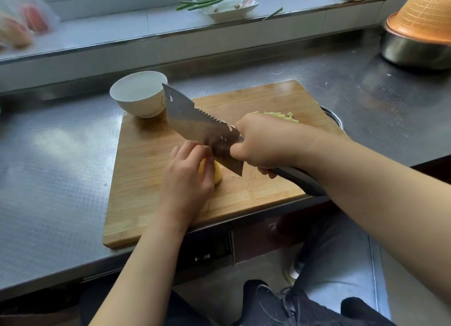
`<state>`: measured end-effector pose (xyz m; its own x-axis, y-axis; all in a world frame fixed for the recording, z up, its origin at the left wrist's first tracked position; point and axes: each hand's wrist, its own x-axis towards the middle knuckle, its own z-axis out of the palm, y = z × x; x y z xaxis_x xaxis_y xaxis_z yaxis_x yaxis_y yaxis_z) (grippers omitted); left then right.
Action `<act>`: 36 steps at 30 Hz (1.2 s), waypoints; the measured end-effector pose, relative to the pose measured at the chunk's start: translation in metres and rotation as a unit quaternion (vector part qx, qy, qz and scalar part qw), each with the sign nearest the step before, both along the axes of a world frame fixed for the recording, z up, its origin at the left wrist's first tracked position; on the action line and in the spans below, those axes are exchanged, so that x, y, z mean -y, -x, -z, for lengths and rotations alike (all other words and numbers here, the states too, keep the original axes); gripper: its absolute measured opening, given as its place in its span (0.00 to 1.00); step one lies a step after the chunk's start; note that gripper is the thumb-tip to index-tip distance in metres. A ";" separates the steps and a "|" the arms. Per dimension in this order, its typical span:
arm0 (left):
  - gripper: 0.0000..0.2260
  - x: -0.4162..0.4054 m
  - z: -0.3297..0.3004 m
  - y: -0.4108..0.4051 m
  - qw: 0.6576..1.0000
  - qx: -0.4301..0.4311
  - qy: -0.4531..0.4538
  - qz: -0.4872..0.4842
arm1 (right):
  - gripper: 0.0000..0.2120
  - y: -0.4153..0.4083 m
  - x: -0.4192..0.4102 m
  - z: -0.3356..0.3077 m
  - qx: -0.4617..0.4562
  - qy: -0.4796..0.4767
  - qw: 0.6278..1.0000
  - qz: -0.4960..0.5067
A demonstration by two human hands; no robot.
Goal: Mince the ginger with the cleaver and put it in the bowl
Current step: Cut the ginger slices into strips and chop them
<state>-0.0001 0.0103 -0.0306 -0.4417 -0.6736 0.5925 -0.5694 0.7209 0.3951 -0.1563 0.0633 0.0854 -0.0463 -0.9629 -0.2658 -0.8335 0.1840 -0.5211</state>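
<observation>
- Right hand (pixel 258 144) was wrapped tight round the dark handle of the cleaver (pixel 202 128), mid-frame; blade ran up-left w/ its tip pointing toward the white bowl (pixel 139 94).
- Left hand (pixel 188 177) pinched the ginger piece (pixel 218 175) w/ curled fingers, just below-left of frame centre, on the wooden cutting board (pixel 244 186). Knuckles sat right against the blade's flat side.
- Blade's lower corner was just beside the yellow chunk; can't tell if the edge was touching it.
- Pile of cut ginger (pixel 278 116) lay on the board's right side, partly hidden behind the right hand.
- Bowl stood at the board's upper-left corner and looked empty.
- Step in hand, as judged: slicing the remaining chunk, so still in the cutting stage. Nothing transferred yet.
- Next move likely calls for a straight drop of the blade thru the chunk w/ fingertips tucked back, since the piece is small and fingers are close.
- After that: rock-chop the pile finer, then scoop onto the blade and tip into the bowl.
</observation>
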 end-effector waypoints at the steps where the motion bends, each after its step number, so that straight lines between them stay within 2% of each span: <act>1: 0.03 0.000 0.000 0.000 1.000 -0.001 0.001 0.000 | 0.07 0.000 0.001 0.000 0.001 -0.002 1.000 0.000; 12: 0.03 0.000 0.003 0.000 1.000 -0.007 0.006 -0.004 | 0.07 -0.004 0.009 0.007 0.009 -0.034 0.999 0.000; 19: 0.03 0.000 0.006 -0.002 1.000 -0.022 0.009 -0.003 | 0.09 -0.016 0.009 0.027 -0.037 -0.040 0.999 0.003; 25: 0.03 -0.004 0.004 -0.003 0.999 0.009 0.037 -0.009 | 0.04 0.003 0.009 0.033 0.045 -0.041 0.997 0.037; 36: 0.06 -0.004 0.003 -0.002 1.000 0.007 0.017 -0.013 | 0.07 0.001 -0.003 -0.001 0.040 0.016 0.999 0.016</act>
